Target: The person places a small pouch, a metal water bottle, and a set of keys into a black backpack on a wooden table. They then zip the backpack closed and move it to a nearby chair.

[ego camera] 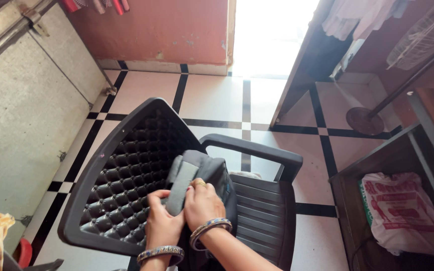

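A dark grey backpack point(211, 173) stands on the seat of a black plastic armchair point(126, 165). My left hand point(160, 223) grips the backpack's grey padded strap point(179, 188) from the left. My right hand point(203, 201) rests on top of the backpack beside the strap, its fingers curled over the fabric. Both wrists wear bangles, and the right hand has a ring.
A wooden shelf unit point(377, 200) at the right holds a white printed plastic bag point(405, 213). A fan stand base point(363, 120) sits on the pink tiled floor point(212, 98) behind it. A grey wall point(21, 115) is at the left, and a bright doorway point(269, 35) lies ahead.
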